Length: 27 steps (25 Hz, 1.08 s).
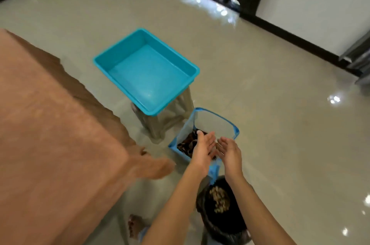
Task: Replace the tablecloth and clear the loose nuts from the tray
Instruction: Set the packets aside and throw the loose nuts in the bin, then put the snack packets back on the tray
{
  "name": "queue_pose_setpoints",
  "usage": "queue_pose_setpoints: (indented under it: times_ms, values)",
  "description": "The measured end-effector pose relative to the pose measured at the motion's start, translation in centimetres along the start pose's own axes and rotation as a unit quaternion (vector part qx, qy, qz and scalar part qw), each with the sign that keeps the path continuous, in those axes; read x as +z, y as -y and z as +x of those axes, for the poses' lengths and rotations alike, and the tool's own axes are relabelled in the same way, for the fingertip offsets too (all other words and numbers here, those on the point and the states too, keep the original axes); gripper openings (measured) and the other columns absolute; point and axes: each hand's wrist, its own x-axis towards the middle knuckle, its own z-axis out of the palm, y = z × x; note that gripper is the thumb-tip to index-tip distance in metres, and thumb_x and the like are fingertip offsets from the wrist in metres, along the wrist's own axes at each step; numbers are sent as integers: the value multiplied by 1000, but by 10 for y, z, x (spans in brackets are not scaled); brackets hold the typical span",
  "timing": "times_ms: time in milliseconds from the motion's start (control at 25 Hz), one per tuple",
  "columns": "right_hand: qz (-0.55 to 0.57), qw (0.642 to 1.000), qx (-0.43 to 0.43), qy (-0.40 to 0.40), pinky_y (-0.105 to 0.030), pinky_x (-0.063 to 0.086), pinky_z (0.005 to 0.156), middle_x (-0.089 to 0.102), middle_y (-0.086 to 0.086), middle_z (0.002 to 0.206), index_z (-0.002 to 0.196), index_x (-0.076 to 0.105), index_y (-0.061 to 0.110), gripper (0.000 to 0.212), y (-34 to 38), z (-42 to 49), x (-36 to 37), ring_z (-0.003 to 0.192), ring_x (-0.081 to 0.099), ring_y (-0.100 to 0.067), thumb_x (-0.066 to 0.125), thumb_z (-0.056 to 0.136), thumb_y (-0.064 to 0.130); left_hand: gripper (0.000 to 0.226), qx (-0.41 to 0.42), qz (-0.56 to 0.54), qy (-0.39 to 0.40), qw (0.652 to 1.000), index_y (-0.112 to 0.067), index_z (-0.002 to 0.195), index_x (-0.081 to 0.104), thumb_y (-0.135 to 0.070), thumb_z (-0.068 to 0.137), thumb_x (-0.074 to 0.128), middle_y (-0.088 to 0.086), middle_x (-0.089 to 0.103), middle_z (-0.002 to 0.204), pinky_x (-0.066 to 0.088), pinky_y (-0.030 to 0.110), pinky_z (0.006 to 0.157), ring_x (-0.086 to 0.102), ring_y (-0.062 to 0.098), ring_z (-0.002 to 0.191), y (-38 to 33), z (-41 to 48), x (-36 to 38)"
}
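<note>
L hand (pixel 202 150) & R hand (pixel 230 152): open, flat fingers, nothing held, just over the blue bin (pixel 236 131). Tray (pixel 148 68) sits bare on a stool (pixel 160 124); nuts (pixel 220 198) lie in the black bag (pixel 230 222). Prob. best: rub palms low so bits drop in.

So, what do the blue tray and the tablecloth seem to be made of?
The blue tray looks like moulded plastic, smooth and slightly glossy: even colour, rounded rim, faint shine. The tablecloth seems to be soft matte fabric: it hangs in loose folds at the corner. The fibre cannot be told.
</note>
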Motion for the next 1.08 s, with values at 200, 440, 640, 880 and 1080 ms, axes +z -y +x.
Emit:
queue_pose_setpoints:
  times_ms: [200,440,640,880,1080]
  values:
    - [-71,987,-78,123,-27,51,79,63,-19,108,112,56,0,30,90,-62,108,95,62,-24,33,102,16,62,125,-5,-53,991,-13,129,53,-50,100,13,5,54,131,37,31,101,51,20,121,-123,-86,-48]
    - [-195,933,-143,265,-24,47,62,64,-17,92,102,56,5,28,126,-137,256,71,60,-17,34,102,22,40,238,2,-179,955,-21,89,58,-37,103,24,-3,59,88,37,19,62,56,3,69,-226,-191,-166]
    - [-258,871,-165,384,-26,47,61,65,-11,82,91,58,10,32,101,-229,393,67,59,-18,34,102,28,33,301,-30,-310,901,-22,90,61,-36,102,34,-3,60,88,46,30,78,56,12,83,-266,-280,-303]
    - [-337,812,-176,444,-30,50,63,63,-5,79,84,59,14,32,28,-302,510,70,59,-17,40,100,34,19,296,-29,-431,852,-15,100,63,-27,95,50,1,63,92,43,23,64,57,13,82,-263,-346,-461]
    - [-415,795,-194,399,-34,46,72,64,-7,96,98,62,16,29,-46,-295,547,91,60,-27,43,96,37,28,217,-15,-499,839,-4,117,54,-17,92,55,12,60,117,41,26,69,53,18,92,-244,-343,-527]
